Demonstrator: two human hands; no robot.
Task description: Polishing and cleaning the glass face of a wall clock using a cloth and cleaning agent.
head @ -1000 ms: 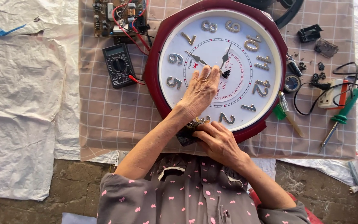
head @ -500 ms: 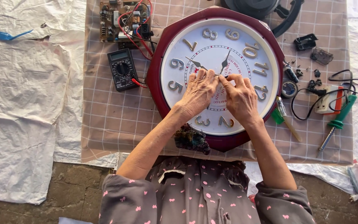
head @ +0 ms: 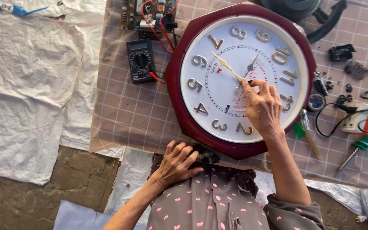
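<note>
Checked cloth (head: 120,115) over white sheeting (head: 26,85) on rough floor served as work surface. Large octagonal wall clock (head: 240,81), maroon frame, lay face up on cloth, digital multimeter (head: 140,60) just beside left edge, green-handled screwdriver (head: 360,147) well to right. Right hand (head: 263,106) rested on dial, fingertips pinched narrow at hub where clock hands (head: 235,73) met. Left hand (head: 176,164) curled over small dark part at lap edge below frame; exact hold could not be told. Judged best: light pinch at hub only, slow turn, no pressure on thin tips.
</note>
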